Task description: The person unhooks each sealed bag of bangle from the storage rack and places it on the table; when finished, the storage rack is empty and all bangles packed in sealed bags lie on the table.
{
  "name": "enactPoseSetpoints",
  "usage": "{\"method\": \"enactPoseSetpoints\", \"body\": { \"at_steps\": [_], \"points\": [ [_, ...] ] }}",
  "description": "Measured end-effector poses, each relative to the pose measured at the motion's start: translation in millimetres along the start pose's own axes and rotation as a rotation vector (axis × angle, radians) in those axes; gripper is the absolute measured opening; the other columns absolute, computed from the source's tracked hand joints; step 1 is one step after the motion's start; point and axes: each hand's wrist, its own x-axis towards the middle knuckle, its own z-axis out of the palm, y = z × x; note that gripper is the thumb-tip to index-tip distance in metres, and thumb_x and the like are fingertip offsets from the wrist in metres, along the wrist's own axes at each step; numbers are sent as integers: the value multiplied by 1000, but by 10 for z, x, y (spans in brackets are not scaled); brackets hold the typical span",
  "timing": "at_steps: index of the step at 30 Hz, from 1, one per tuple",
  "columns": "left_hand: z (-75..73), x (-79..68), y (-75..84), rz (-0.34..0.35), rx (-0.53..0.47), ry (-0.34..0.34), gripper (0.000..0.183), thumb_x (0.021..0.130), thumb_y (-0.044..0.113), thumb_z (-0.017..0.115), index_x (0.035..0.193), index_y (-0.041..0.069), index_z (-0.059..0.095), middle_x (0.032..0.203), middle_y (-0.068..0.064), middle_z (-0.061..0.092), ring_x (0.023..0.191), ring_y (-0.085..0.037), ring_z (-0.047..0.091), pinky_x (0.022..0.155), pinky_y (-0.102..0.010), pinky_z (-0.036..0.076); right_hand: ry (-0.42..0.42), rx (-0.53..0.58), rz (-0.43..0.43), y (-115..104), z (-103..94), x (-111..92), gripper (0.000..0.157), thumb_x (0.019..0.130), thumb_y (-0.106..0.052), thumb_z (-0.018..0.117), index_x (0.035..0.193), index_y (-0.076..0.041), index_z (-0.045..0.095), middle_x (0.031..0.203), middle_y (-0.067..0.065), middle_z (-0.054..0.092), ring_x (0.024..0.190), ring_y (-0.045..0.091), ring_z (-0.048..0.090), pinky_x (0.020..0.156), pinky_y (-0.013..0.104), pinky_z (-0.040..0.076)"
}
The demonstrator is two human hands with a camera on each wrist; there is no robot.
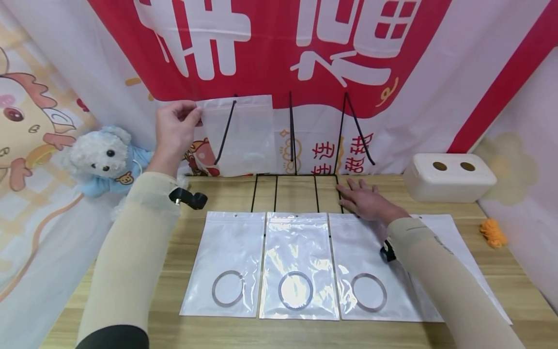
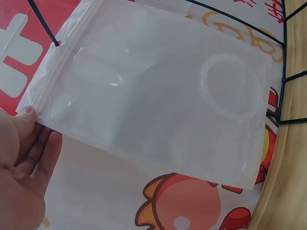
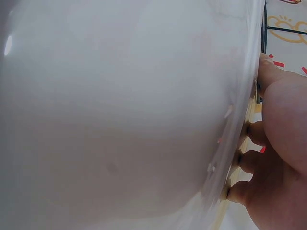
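Note:
My left hand [image 1: 176,126] pinches the upper left corner of a white zip bag [image 1: 253,140]. A black hook [image 2: 43,21] of a wire rack [image 1: 317,189] meets the bag's hole near its zip edge, and the prong comes out in front of it. A pale ring [image 2: 231,87] shows on the bag's lower part in the left wrist view. My right hand [image 1: 370,201] rests with fingers spread at the right side of the rack's base, just beyond the top edge of a flat bag [image 1: 348,257]. That bag's zip edge lies close by the fingertips in the right wrist view.
More flat bags with rings, one at the left [image 1: 226,261] and one in the middle [image 1: 296,257], lie on the wooden table [image 1: 218,334]. Another white bag [image 1: 440,232] is partly under my right forearm. A white box [image 1: 451,179], orange yarn [image 1: 493,233] and a teddy bear [image 1: 104,155] stand around.

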Motion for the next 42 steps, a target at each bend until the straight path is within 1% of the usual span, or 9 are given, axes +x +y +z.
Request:
{"method": "enactPoseSetpoints", "body": {
  "at_steps": [5, 11, 15, 20, 23, 31, 34, 37, 42],
  "points": [
    [5, -13, -12, 15, 0, 15, 36, 104, 37, 68, 137, 26, 76, 141, -4, 72, 116, -17, 71, 111, -30, 58, 6, -4, -3, 2, 12, 3, 64, 117, -45, 42, 173, -20, 25, 180, 26, 5, 163, 59, -3, 126, 81, -7],
    [14, -30, -18, 35, 30, 56, 34, 105, 37, 67, 134, 24, 78, 136, -4, 74, 106, -13, 71, 107, -27, 59, 7, -17, -1, -1, 21, 8, 64, 117, -46, 41, 173, -21, 25, 180, 26, 6, 163, 59, -2, 127, 81, -5],
    [12, -49, -11, 38, 36, 80, 33, 104, 38, 67, 132, 24, 79, 134, -4, 75, 103, -12, 70, 105, -27, 60, 8, -17, -2, -11, 18, 8, 64, 117, -46, 41, 173, -21, 26, 180, 26, 6, 164, 59, -2, 127, 81, -5],
    [1, -67, 3, 31, 28, 87, 31, 104, 38, 68, 131, 26, 79, 133, -3, 75, 102, -11, 69, 105, -27, 60, 8, -12, -6, -15, 9, 1, 63, 117, -45, 41, 173, -19, 26, 180, 27, 6, 163, 59, -3, 126, 81, -5],
    [-6, -87, 1, 42, 32, 85, 31, 105, 38, 68, 130, 25, 80, 132, -4, 75, 102, -11, 70, 105, -26, 60, 5, -11, -5, -12, 6, -1, 63, 117, -44, 41, 173, -19, 25, 180, 27, 6, 163, 59, -3, 127, 81, -5],
    [-61, -220, -39, 61, 30, 85, 33, 105, 37, 68, 130, 17, 77, 129, -7, 74, 100, -12, 70, 104, -27, 61, 7, -10, -5, 10, 22, 9, 63, 117, -45, 40, 173, -21, 24, 180, 26, 4, 163, 59, -4, 127, 80, -6],
    [-97, -269, -55, 67, 22, 93, 32, 105, 35, 69, 128, 14, 78, 122, -6, 75, 96, -12, 70, 101, -26, 62, 8, -8, -6, 9, 20, 7, 63, 117, -45, 40, 173, -22, 24, 180, 26, 4, 163, 59, -4, 127, 80, -7],
    [-128, -306, -74, 63, 12, 95, 31, 105, 33, 71, 125, 12, 78, 115, -3, 75, 91, -11, 70, 95, -23, 63, 7, -7, -3, -3, 12, 4, 63, 117, -45, 40, 173, -21, 24, 180, 26, 4, 163, 59, -4, 127, 80, -6],
    [-177, -398, -79, 61, 14, 98, 29, 104, 34, 72, 121, 12, 79, 109, 1, 75, 88, -11, 69, 86, -16, 62, 5, -4, 7, -20, 8, 0, 63, 117, -45, 41, 173, -21, 24, 180, 26, 4, 164, 58, -4, 127, 80, -6]
  ]
}}
